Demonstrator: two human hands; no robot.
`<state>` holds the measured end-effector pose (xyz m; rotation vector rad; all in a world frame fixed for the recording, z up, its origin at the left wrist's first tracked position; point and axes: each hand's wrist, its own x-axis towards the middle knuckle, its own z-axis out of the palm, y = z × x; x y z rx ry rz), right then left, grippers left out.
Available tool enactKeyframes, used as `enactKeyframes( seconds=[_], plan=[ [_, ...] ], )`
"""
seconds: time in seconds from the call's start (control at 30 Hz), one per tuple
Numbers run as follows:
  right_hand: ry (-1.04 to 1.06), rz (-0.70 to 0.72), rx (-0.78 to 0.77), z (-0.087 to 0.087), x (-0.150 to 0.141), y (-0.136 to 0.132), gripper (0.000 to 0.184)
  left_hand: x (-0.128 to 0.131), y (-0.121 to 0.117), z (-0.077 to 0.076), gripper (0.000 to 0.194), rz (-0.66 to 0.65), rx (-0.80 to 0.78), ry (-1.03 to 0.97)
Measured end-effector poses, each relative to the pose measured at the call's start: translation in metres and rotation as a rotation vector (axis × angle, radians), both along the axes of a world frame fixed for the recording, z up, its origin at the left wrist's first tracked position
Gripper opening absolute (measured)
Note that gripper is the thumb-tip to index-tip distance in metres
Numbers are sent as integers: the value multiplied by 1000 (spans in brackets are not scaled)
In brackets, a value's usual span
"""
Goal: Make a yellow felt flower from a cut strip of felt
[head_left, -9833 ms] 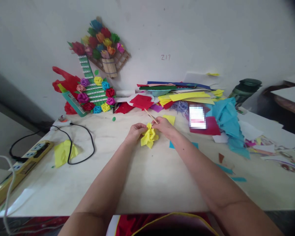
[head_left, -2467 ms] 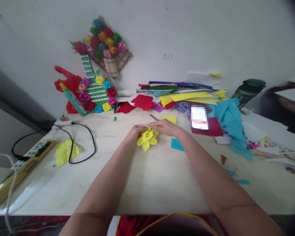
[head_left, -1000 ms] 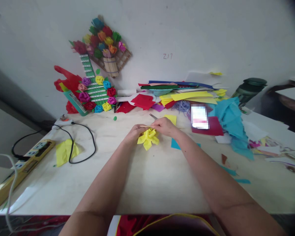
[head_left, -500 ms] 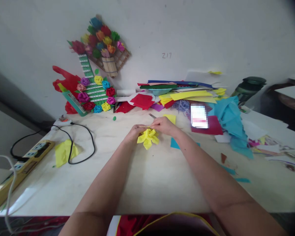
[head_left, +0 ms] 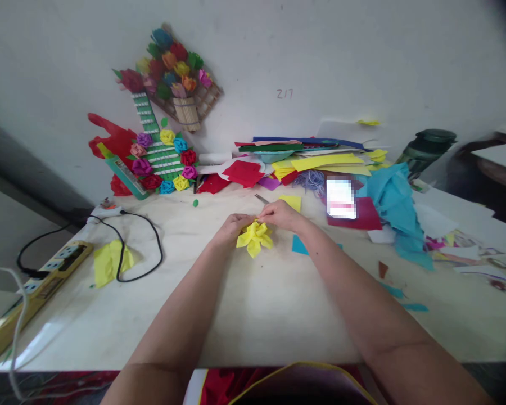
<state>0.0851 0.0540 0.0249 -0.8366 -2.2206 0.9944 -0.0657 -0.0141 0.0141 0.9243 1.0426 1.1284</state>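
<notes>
Fingers (head_left: pixel 268 211) of left hand (head_left: pixel 235 226) and right hand (head_left: pixel 282 216) clamp one yellow flower (head_left: pixel 255 237) over one table (head_left: pixel 274 315).

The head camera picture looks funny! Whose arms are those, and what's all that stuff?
There's no robot here. A person wears a camera on their head, looking forward and down, so you see their own bare arms. The left hand holds a yellow paper flower. The right hand has its fingers at the flower's top; what they pinch is too small to tell. On the table are a glue-like bottle, crumpled blue paper and a yellow power strip.
</notes>
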Motion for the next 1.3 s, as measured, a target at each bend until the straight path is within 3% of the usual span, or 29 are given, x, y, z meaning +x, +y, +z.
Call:
enactKeyframes(
  seconds=[0.47,0.7,0.87,1.07,1.3],
  plan=[
    [-103,11,-190,4,5,-3,29,-3,0,0,27,9,-27,49],
    [-153,88,-228,8,9,-3,31,-2,-1,1,29,-2,-34,72],
    [-133,145,-187,1,8,0,29,-5,0,-1,28,-17,-19,81],
    [-109,54,-142,-3,4,0,25,-14,5,-8,25,-62,0,76],
    [-135,-14,-27,-6,4,0,25,-18,6,-5,20,-74,-28,89]
  ],
)
